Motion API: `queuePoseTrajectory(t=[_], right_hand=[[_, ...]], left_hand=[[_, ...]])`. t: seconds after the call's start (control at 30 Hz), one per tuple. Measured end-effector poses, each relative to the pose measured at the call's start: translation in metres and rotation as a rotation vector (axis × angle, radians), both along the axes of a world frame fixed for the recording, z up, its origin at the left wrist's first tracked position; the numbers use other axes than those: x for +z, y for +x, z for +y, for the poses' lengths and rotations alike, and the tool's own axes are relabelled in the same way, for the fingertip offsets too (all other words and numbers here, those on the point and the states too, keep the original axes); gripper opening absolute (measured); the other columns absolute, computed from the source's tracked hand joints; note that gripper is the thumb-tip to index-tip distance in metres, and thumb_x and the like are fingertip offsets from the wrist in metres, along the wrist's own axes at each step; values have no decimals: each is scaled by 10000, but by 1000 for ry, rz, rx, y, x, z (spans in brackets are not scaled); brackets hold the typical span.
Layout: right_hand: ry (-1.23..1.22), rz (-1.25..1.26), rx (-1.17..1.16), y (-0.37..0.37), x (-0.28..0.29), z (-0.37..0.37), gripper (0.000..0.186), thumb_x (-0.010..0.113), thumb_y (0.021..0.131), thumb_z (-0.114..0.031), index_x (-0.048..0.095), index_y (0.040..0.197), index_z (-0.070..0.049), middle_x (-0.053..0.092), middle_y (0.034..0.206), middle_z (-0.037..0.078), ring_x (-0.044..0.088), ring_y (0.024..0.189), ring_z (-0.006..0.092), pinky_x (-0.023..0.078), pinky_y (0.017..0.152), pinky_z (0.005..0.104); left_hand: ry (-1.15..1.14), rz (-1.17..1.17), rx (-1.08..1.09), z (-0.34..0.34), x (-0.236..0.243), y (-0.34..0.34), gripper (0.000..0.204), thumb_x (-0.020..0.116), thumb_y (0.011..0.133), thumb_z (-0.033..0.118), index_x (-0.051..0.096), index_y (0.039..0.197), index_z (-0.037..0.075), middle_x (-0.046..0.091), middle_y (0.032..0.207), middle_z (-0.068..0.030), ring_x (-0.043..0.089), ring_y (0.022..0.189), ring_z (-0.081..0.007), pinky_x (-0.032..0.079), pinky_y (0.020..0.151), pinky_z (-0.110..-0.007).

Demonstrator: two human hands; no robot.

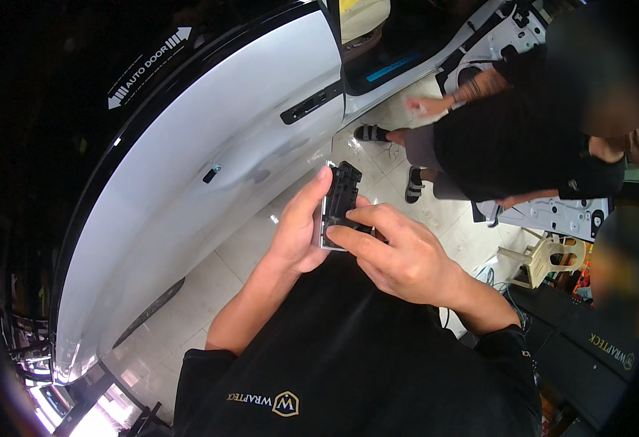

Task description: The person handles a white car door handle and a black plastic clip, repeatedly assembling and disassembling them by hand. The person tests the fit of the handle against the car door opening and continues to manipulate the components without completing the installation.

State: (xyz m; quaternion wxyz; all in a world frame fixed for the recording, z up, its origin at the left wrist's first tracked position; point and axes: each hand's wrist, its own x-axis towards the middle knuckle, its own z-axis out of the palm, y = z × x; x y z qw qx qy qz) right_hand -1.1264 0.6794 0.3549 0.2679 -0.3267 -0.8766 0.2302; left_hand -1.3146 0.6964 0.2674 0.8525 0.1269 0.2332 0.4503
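In front of my body I hold a black moulded plastic part (343, 188) with a shiny, pale edge. My left hand (296, 227) grips it from the left, the thumb lying along the bright edge and other fingers hidden behind. From the right, my right hand (407, 255) presses its fingertips on the part's lower end. Beyond it to the left is a white car door (217, 131). A dark elongated handle recess (311, 106) shows in the door's surface, and a small dark fitting (212, 173) sits in a hole farther left.
At the right stands a co-worker in black (516, 138), one arm reaching toward an open door area. White door frames with exposed inner parts (553, 217) are near that person. A cream plastic chair (549, 258) and loose cables (496, 284) lie lower right, with a second person's dark clothing (589, 349).
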Motion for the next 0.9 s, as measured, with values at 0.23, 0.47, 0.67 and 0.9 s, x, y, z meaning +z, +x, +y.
queuePoseTrajectory(t=[0.23, 0.47, 0.67, 0.9], right_hand=[[-96, -7, 14, 3, -1, -2, 431, 732, 843, 50, 703, 1261, -53, 615, 1189, 145, 700, 1063, 358, 612, 783, 417], [-84, -16, -8, 2, -4, -6, 417, 733, 833, 57, 708, 1237, -41, 620, 1192, 153, 712, 1046, 364, 621, 788, 422], [-79, -26, -55, 2, -8, -12, 407, 731, 818, 59, 725, 1214, -36, 635, 1188, 165, 717, 1038, 364, 625, 789, 422], [-48, 21, -12, 0, -7, -16, 431, 736, 819, 41, 733, 1241, -43, 632, 1195, 182, 713, 998, 362, 614, 771, 412]], left_hand=[[-133, 8, -88, 3, 5, -1, 511, 556, 1114, 508, 678, 1225, 25, 763, 991, -119, 749, 880, -208, 619, 818, -381], [-104, 68, -54, 2, -4, 1, 551, 543, 1113, 519, 674, 1248, 1, 762, 978, -137, 751, 884, -222, 617, 830, -382], [-23, 121, -2, -2, -8, 3, 574, 489, 1126, 550, 629, 1305, 22, 758, 1007, -170, 753, 931, -240, 618, 844, -382], [76, 20, -33, 1, 1, 0, 695, 370, 1118, 667, 554, 1362, 43, 740, 1047, -207, 748, 923, -241, 624, 818, -377]])
